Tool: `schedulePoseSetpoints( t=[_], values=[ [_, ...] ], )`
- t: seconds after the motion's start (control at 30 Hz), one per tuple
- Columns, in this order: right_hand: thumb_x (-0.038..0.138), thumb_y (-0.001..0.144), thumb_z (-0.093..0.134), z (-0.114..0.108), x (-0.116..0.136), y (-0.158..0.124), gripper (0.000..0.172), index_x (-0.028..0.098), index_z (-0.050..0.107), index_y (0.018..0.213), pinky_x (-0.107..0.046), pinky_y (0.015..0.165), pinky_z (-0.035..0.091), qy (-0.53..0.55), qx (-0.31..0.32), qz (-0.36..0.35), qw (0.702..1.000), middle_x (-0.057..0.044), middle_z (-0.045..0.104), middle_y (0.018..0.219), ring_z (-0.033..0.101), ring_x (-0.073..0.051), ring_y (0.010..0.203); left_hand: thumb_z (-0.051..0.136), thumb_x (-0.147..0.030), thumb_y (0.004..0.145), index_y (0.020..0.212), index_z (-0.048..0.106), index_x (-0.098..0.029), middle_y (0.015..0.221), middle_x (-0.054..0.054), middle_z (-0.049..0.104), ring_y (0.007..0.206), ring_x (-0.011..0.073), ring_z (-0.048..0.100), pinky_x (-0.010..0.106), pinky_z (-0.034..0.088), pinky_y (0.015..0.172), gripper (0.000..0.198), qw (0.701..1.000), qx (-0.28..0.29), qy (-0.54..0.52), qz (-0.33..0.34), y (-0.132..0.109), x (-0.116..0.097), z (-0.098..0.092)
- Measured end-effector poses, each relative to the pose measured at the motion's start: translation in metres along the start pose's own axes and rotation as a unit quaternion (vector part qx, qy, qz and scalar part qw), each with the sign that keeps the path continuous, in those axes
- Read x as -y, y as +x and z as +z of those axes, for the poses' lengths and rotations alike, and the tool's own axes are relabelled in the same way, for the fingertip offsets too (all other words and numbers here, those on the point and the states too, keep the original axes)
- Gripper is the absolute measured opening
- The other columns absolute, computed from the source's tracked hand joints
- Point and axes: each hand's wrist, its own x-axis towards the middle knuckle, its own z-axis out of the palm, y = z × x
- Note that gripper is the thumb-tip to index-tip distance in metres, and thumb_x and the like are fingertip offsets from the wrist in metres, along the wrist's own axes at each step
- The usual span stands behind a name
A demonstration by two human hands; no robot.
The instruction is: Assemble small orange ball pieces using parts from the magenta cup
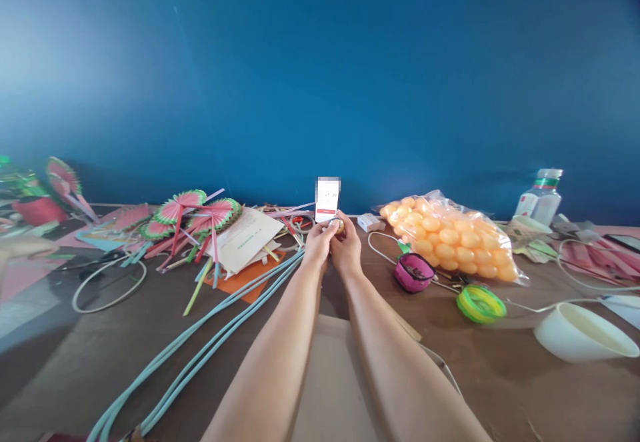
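Observation:
Straight ahead, my two hands meet at the far side of the table near the blue wall. Just above my fingers a smartphone point(327, 203) stands upright, its screen lit white with a red button low down. My left hand point(319, 241) is closed at the phone's lower edge, thumb pointing right. My right hand point(346, 247) is closed beside it, fingers curled around a small yellowish round thing point(341, 225) that my left thumb seems to touch. How the phone's lower end is supported is hidden behind my fingers.
Left lie watermelon-patterned paper fans point(215, 215), a printed paper sheet point(247, 239) and pale blue tubes point(200, 325). Right are a bag of orange plastic eggs point(450, 235), a purple pouch point(414, 273), a green-yellow coil point(481, 305), a white cup point(583, 335) and a bottle point(543, 199). Another person's hand point(25, 249) shows far left.

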Motion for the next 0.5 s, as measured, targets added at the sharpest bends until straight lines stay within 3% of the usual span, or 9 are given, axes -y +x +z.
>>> schedulePoseSetpoints(
  t=[0.23, 0.43, 0.5],
  values=[
    [0.027, 0.075, 0.062, -0.0001, -0.0014, -0.0001, 0.055, 0.025, 0.057, 0.13, -0.035, 0.095, 0.052, 0.006, 0.002, 0.006, 1.0, -0.004, 0.067, 0.123, 0.066, -0.019, 0.104, 0.085, -0.046, 0.055, 0.075, 0.068, -0.015, 0.072, 0.007, 0.07, 0.084, 0.0243, 0.069, 0.037, 0.051, 0.085, 0.04, 1.0, 0.013, 0.02, 0.007, 0.0012, 0.0014, -0.0013],
    [0.03, 0.074, 0.064, -0.0013, 0.0027, -0.0005, 0.056, 0.026, 0.058, 0.13, -0.035, 0.085, 0.055, -0.006, -0.001, 0.026, 1.0, -0.003, 0.07, 0.114, 0.068, -0.018, 0.086, 0.082, -0.047, 0.061, 0.079, 0.07, -0.014, 0.079, 0.009, 0.071, 0.084, 0.0233, 0.069, 0.036, 0.051, 0.085, 0.04, 1.0, 0.012, 0.022, 0.008, -0.0001, 0.0018, -0.0006],
    [0.03, 0.075, 0.063, -0.0011, 0.0027, -0.0006, 0.056, 0.026, 0.058, 0.13, -0.034, 0.086, 0.055, -0.003, -0.001, 0.019, 1.0, -0.003, 0.07, 0.115, 0.068, -0.018, 0.088, 0.081, -0.049, 0.063, 0.081, 0.07, -0.013, 0.079, 0.009, 0.072, 0.085, 0.0238, 0.069, 0.036, 0.052, 0.084, 0.042, 1.0, 0.02, 0.012, 0.003, -0.0005, 0.0015, 0.0]
  ],
)
